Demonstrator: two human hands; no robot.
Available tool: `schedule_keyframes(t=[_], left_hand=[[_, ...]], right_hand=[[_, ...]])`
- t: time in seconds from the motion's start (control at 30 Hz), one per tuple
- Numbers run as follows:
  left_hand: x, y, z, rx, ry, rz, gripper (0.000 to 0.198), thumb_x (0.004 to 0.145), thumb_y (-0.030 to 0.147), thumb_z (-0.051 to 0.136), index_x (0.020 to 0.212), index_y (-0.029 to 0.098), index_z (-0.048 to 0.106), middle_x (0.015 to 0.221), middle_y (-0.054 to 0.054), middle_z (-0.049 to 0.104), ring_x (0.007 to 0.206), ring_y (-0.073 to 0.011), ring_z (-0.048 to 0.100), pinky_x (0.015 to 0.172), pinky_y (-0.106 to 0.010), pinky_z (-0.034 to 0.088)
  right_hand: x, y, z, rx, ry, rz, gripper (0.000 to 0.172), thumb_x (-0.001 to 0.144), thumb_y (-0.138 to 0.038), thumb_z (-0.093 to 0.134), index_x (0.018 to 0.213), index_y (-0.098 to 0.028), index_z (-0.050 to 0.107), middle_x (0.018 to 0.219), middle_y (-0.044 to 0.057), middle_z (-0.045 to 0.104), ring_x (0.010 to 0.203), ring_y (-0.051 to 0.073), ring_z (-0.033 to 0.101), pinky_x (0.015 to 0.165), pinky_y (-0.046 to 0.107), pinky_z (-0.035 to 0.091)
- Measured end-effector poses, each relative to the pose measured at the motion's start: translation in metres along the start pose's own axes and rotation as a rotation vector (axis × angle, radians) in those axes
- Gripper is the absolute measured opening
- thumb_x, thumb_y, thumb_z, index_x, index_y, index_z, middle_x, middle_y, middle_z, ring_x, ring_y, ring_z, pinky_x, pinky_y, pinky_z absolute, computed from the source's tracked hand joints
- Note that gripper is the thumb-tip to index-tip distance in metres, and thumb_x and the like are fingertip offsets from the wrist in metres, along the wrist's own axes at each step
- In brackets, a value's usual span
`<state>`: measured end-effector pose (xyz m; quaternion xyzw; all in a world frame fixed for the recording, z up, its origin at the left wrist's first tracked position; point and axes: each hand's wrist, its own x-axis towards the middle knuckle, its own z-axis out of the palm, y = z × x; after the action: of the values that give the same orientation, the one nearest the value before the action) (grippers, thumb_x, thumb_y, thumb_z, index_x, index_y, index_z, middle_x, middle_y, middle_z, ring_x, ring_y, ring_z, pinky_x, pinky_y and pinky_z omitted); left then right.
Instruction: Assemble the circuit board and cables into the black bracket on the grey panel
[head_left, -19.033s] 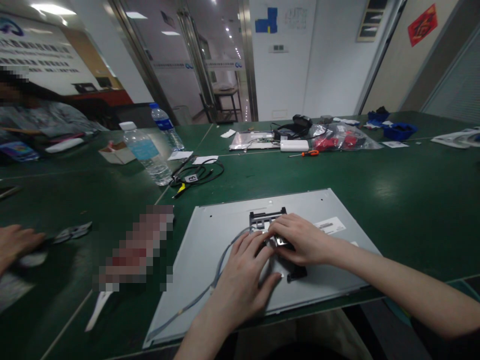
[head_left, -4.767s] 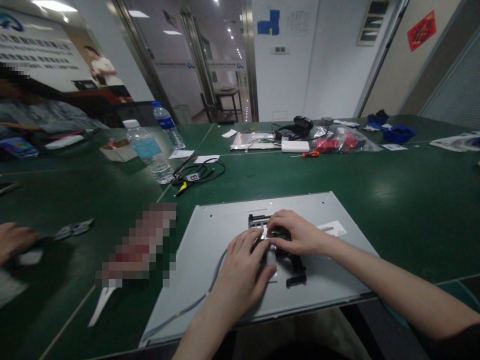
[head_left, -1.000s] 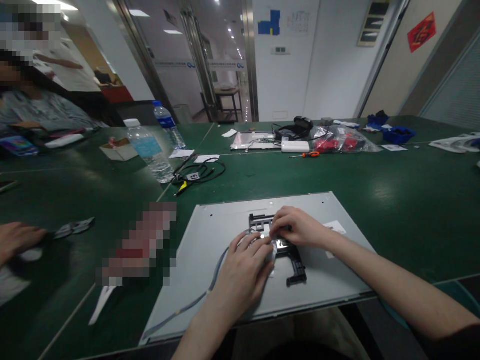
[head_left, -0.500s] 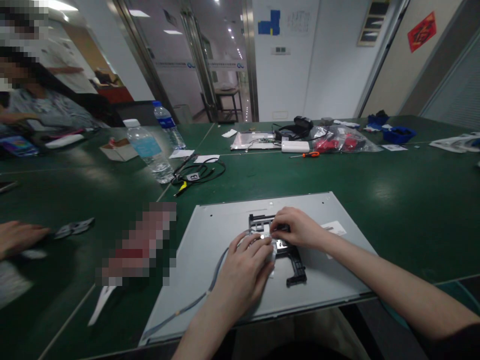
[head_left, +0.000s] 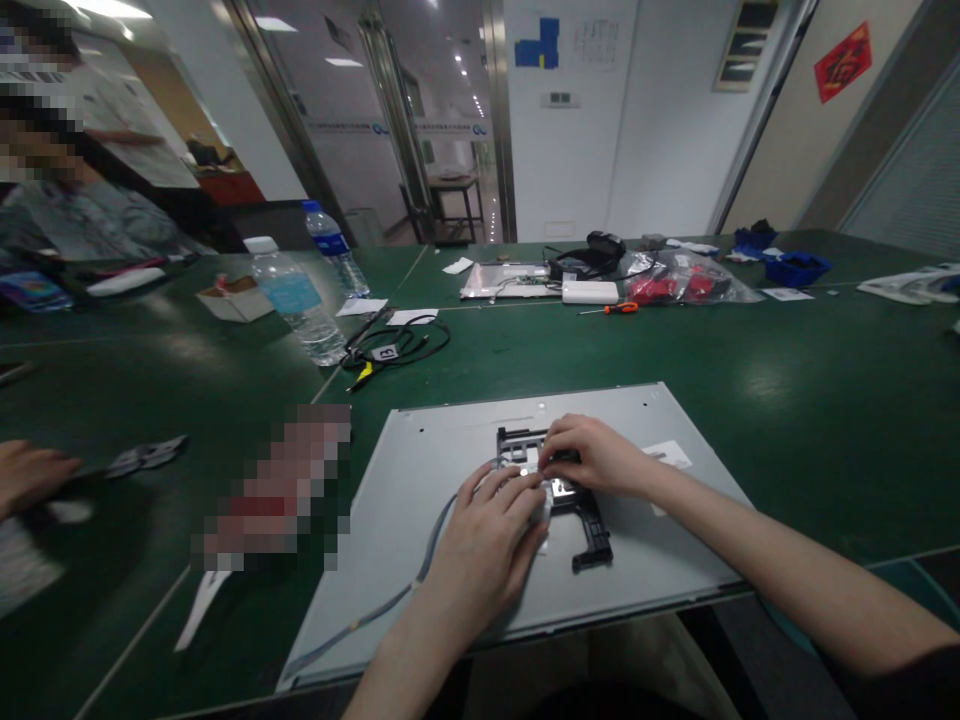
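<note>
A light grey flat panel [head_left: 420, 455] lies before me, with a black plastic bracket [head_left: 592, 540] on its middle. My left hand [head_left: 499, 515] rests over the bracket's left part, fingers bent together on a small pale, shiny piece that they mostly cover. From the panel's near left corner a grey cable [head_left: 390, 605] runs up beside that hand to the bracket. Closed in a pinch, my right hand [head_left: 589, 455] meets the left fingertips at the bracket's centre. What it grips is hidden.
A white label [head_left: 667, 455] is on the panel's right. Beyond lie a coiled black cable [head_left: 405, 345], a water bottle [head_left: 300, 310], an orange-handled screwdriver [head_left: 615, 309] and a plastic bag of red items [head_left: 686, 280]. Another person's hand [head_left: 34, 478] rests at the left.
Both of my hands keep the same place on the bracket, with hardly any finger movement. At the left, the other person's hand has shifted slightly left.
</note>
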<state>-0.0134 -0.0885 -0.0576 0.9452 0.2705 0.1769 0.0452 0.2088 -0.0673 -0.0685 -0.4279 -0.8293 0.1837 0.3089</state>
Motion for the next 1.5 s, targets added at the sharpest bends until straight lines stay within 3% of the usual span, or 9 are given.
schedule_keyframes(t=[0.47, 0.73, 0.97, 1.5], left_hand=[[-0.0006, 0.0006, -0.0005, 0.011, 0.007, 0.016, 0.027, 0.089, 0.025, 0.057, 0.116, 0.025, 0.058, 0.128, -0.004, 0.06, 0.121, -0.0268, 0.051, 0.107, -0.052, 0.036], [-0.0003, -0.003, 0.0043, 0.015, 0.016, 0.021, 0.023, 0.095, 0.018, 0.046, 0.112, 0.025, 0.06, 0.128, -0.003, 0.061, 0.119, -0.0245, 0.052, 0.106, -0.051, 0.035], [0.0012, -0.0027, 0.0049, 0.003, 0.031, 0.013, 0.02, 0.096, 0.02, 0.047, 0.11, 0.025, 0.06, 0.125, -0.002, 0.063, 0.116, -0.0242, 0.054, 0.105, -0.051, 0.036], [0.0003, 0.0016, -0.0008, -0.061, 0.002, -0.035, 0.026, 0.086, 0.015, 0.055, 0.111, 0.02, 0.054, 0.122, -0.007, 0.062, 0.12, -0.0263, 0.05, 0.108, -0.052, 0.034]], right_hand=[[0.0003, -0.0031, -0.0016, 0.011, -0.022, 0.031, 0.003, 0.084, -0.016, 0.07, 0.086, -0.019, 0.071, 0.083, 0.004, 0.067, 0.084, 0.017, 0.059, 0.078, 0.029, 0.043], [0.0001, -0.0023, -0.0014, 0.005, -0.022, 0.018, 0.004, 0.085, -0.016, 0.068, 0.086, -0.018, 0.07, 0.083, 0.004, 0.067, 0.084, 0.017, 0.059, 0.077, 0.03, 0.043], [-0.0003, 0.0, 0.0002, -0.003, -0.019, 0.007, 0.003, 0.086, -0.016, 0.068, 0.087, -0.018, 0.069, 0.085, 0.004, 0.067, 0.085, 0.017, 0.059, 0.079, 0.029, 0.043], [-0.0004, 0.0002, 0.0, 0.01, -0.025, 0.005, 0.004, 0.086, -0.015, 0.067, 0.087, -0.018, 0.069, 0.085, 0.004, 0.066, 0.086, 0.018, 0.058, 0.08, 0.029, 0.043]])
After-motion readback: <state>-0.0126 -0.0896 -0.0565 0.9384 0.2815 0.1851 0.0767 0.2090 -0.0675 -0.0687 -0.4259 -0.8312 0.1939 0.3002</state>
